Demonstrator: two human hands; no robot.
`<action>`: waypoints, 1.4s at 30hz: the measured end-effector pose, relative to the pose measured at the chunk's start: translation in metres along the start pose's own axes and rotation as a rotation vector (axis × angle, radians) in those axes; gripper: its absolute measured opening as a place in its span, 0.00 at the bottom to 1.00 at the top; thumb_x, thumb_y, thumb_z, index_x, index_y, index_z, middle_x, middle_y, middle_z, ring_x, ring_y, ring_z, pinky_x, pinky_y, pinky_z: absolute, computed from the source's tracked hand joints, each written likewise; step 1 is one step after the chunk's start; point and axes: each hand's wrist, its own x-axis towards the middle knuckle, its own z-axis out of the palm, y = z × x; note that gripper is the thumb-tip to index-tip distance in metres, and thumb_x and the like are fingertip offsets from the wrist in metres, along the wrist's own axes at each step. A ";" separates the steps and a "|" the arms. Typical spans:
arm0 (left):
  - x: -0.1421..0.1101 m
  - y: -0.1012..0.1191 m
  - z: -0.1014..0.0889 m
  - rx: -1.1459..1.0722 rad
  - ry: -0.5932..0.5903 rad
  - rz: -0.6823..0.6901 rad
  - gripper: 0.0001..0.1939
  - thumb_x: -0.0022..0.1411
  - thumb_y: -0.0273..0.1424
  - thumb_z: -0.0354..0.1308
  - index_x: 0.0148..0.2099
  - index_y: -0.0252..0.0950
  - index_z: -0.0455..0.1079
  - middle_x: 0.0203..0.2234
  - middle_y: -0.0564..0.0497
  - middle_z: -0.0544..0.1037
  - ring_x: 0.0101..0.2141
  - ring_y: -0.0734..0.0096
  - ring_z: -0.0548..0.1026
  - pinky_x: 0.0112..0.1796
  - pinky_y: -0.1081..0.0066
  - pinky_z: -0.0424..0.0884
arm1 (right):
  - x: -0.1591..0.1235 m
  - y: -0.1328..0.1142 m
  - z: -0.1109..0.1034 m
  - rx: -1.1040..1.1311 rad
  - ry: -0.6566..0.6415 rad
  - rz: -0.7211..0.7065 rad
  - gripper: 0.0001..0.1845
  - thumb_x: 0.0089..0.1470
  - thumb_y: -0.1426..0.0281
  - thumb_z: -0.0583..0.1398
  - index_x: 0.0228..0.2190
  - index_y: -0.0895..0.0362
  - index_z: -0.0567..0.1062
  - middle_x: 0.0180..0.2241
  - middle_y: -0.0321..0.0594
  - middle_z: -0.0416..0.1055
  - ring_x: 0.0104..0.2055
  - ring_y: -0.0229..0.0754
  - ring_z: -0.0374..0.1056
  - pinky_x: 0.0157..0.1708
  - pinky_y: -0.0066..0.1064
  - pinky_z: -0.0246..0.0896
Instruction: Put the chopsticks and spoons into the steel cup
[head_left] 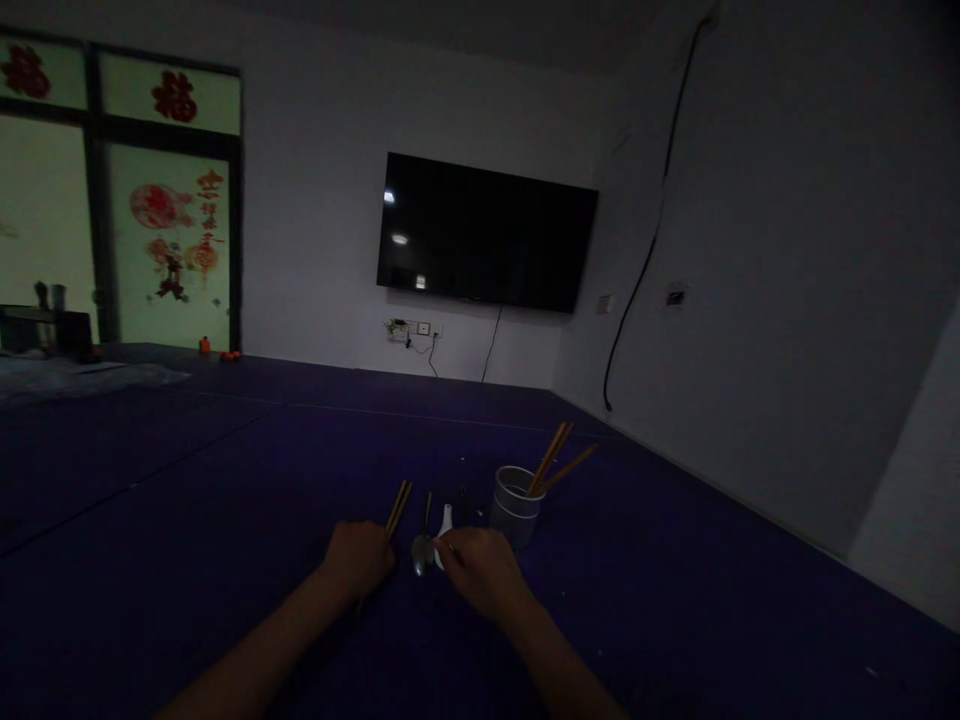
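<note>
My left hand (pixel 358 562) rests low on the dark blue surface (pixel 225 520), fingers curled round a pair of wooden chopsticks (pixel 399 506) that stick out beyond it. My right hand (pixel 480 572) lies beside it, fingers closed on a white ceramic spoon (pixel 445 522). A metal spoon (pixel 422 547) lies between the two hands. Just past my right hand stands a grey cylindrical holder (pixel 516 503) with more chopsticks (pixel 556 462) leaning out to the right.
The dim room has a wall-mounted black TV (pixel 484 235), sockets with cables below it, and a black cable down the right wall. Glass doors with red paper decorations (pixel 176 230) stand at the left. Small orange items lie by the doors.
</note>
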 end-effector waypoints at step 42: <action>-0.012 0.021 0.022 -0.091 0.639 0.573 0.17 0.67 0.34 0.39 0.34 0.36 0.67 0.26 0.48 0.72 0.31 0.66 0.68 0.35 0.65 0.61 | 0.002 -0.011 0.003 0.818 0.372 0.172 0.28 0.59 0.49 0.42 0.25 0.56 0.68 0.21 0.35 0.66 0.24 0.37 0.64 0.25 0.26 0.58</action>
